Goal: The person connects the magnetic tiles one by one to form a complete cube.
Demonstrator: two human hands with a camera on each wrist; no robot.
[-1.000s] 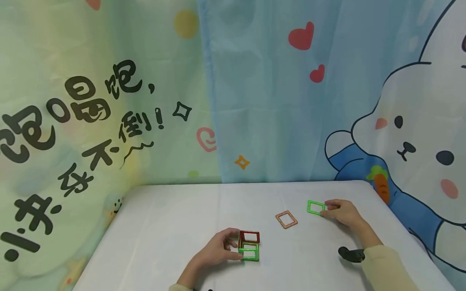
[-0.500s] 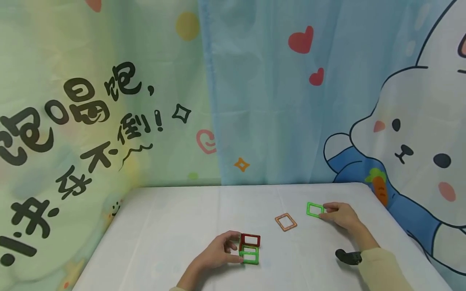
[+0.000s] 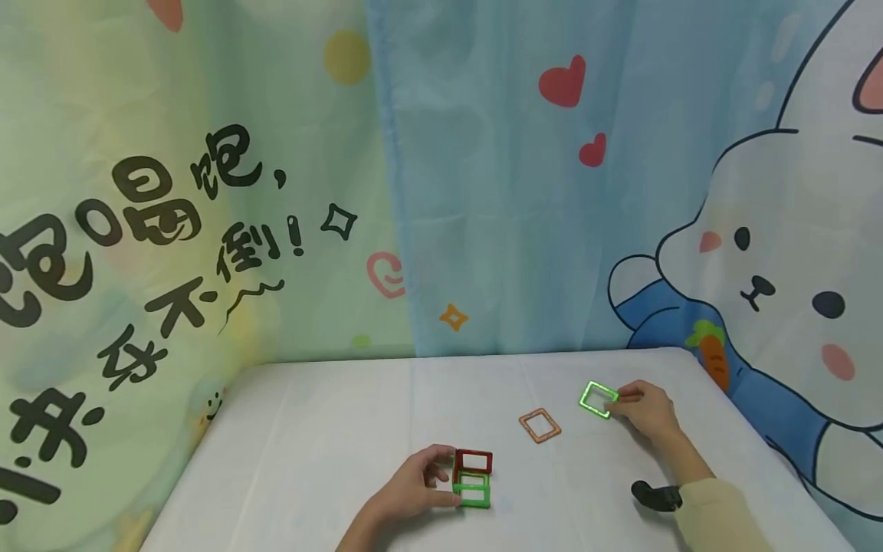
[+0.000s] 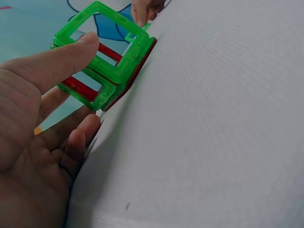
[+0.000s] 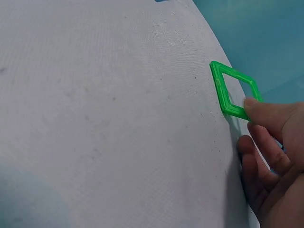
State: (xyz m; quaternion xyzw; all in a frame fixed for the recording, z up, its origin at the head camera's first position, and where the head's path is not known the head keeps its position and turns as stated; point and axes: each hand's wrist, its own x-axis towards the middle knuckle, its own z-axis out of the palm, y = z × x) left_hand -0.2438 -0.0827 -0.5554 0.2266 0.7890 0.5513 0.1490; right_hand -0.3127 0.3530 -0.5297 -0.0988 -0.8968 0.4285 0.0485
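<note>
Left hand [image 4: 33, 142] cut off by edge

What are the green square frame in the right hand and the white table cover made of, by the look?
Green square frame: looks like moulded plastic, slightly translucent and glossy, with a ridged rim; pinched at one edge by the right hand.

White table cover: seems woven cloth, matte, with a fine weave grain and soft creases.

The small cube of green and red frames under the left hand has the same plastic sheen.

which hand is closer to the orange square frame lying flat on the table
Right. The right hand, pinching a green frame, sits just right of the orange frame; the left hand is farther, down-left at the small structure.
</note>
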